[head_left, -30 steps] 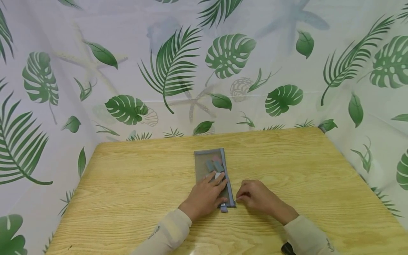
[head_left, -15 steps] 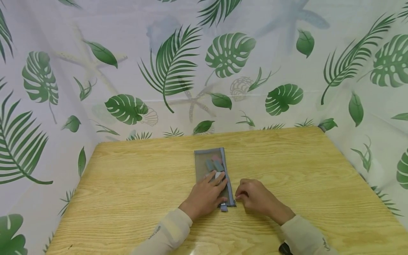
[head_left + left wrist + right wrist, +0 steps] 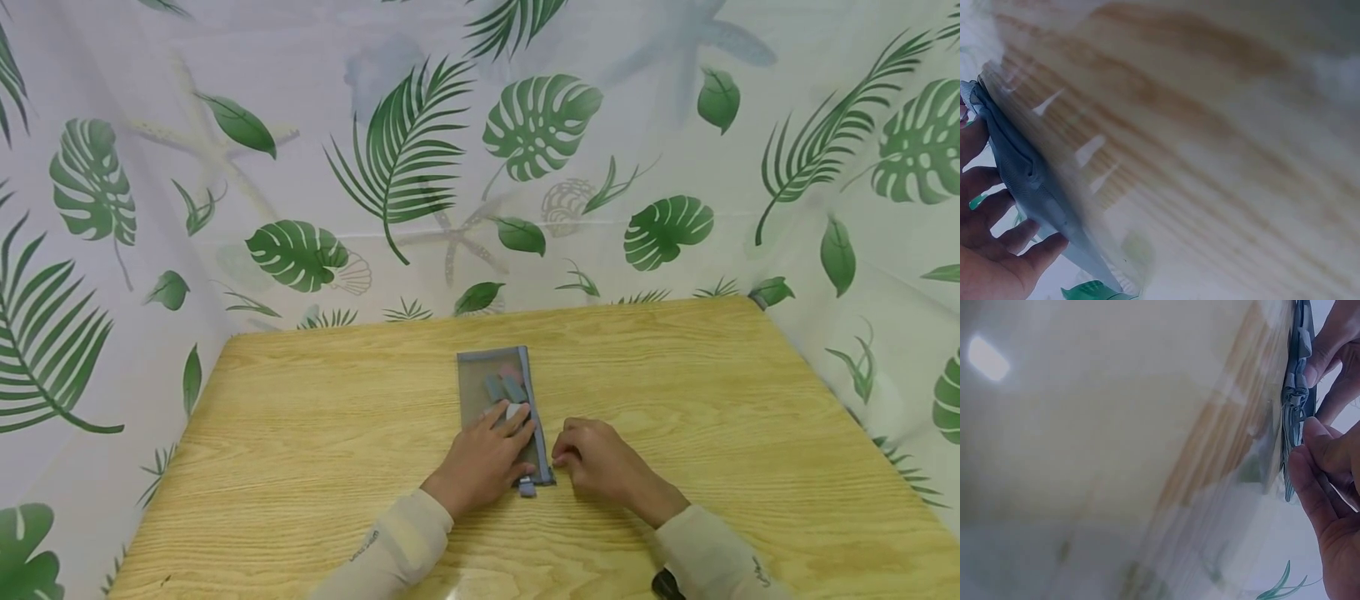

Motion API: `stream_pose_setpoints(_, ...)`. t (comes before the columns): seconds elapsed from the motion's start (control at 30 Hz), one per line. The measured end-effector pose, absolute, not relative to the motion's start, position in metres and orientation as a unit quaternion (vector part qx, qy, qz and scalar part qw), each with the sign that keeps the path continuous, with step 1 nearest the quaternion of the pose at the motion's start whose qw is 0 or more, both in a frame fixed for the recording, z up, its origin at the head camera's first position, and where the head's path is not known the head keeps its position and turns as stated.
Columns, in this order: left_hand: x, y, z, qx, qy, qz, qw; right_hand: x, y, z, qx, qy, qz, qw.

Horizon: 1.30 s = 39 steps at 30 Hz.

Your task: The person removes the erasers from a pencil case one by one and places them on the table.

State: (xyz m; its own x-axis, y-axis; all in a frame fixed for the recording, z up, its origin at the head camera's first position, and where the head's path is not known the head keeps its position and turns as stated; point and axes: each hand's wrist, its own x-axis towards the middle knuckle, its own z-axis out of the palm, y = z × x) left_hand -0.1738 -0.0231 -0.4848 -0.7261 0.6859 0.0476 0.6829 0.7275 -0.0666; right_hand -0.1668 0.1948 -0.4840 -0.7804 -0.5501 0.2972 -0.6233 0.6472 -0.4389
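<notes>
A grey mesh zipper pouch [image 3: 472, 392] with blue-grey edging lies flat on the table, its zipper [image 3: 527, 379] along the right side. Through the mesh show two blue-grey pieces [image 3: 513, 388], a pinkish thing and a white one; their kinds are unclear. My left hand [image 3: 480, 467] rests on the pouch's lower half, fingers spread over it. At the lower right corner, my right hand [image 3: 603, 462] pinches the zipper pull between thumb and forefinger; the pull is mostly hidden by the fingertips [image 3: 1302, 465]. Beside the left thumb, a small fabric tab [image 3: 527, 489] sticks out.
The wood-grain table [image 3: 315, 417] extends on both sides of the pouch. Behind it hangs a white curtain [image 3: 427, 292] printed with green leaves. A small black object [image 3: 666, 585] shows by the right sleeve at the front.
My right hand has shifted slightly left and away from me along the pouch's zipper side. My left hand and the pouch stay in place.
</notes>
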Motion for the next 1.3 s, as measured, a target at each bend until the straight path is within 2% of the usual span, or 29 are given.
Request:
stream_pose_setpoints(0.2, -0.175, -0.023, -0.486, -0.368, -0.929, 0.018, 0.039, -0.168, 0.193, -0.485, 0.321, -0.907, 0.263, 0.079)
stream_pose_setpoints(0.63, -0.177, -0.024, -0.483, -0.347, -0.938, -0.003, 0.011, -0.175, 0.189, -0.483, 0.313, -0.913, 0.245, 0.086)
stream_pose_setpoints(1.3, -0.174, -0.022, -0.485, -0.354, -0.935, -0.011, 0.015, -0.179, 0.188, -0.487, 0.282, -0.928, 0.223, 0.097)
